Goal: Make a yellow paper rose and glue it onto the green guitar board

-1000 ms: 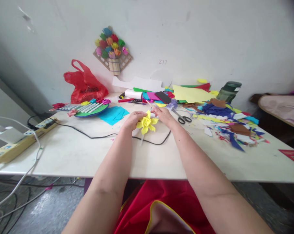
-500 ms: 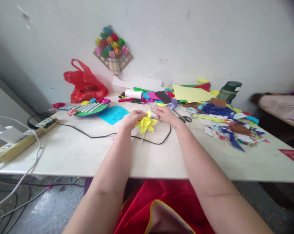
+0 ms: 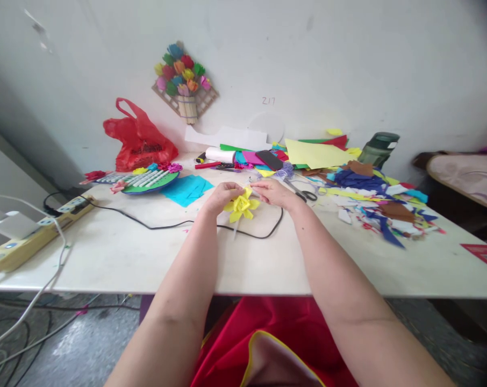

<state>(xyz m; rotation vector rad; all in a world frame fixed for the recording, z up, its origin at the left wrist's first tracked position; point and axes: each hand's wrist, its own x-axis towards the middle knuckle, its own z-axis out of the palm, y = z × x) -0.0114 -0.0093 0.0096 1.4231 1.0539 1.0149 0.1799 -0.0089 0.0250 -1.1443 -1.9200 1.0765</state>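
Note:
A yellow paper flower [image 3: 242, 206] with pointed petals is held up over the middle of the table. My left hand [image 3: 224, 195] pinches it at its upper left edge. At its upper right is my right hand [image 3: 271, 192], fingers pressed together close to the petals; what they grip is too small to make out. A thin whitish stick [image 3: 235, 231] shows below the flower. Behind and around the flower a black cable [image 3: 263, 236] loops across the white table [image 3: 263, 269].
Black scissors [image 3: 308, 195] and a heap of coloured scraps [image 3: 372, 188] lie to the right, near a green bottle [image 3: 379, 149]. Blue paper [image 3: 187, 189], a round green craft piece [image 3: 150, 185], a red bag [image 3: 141, 142] and a power strip [image 3: 37, 236] are left.
The flower has tilted slightly, and the fingers of my right hand have shifted a little left at its upper petals. My left hand keeps its pinch.

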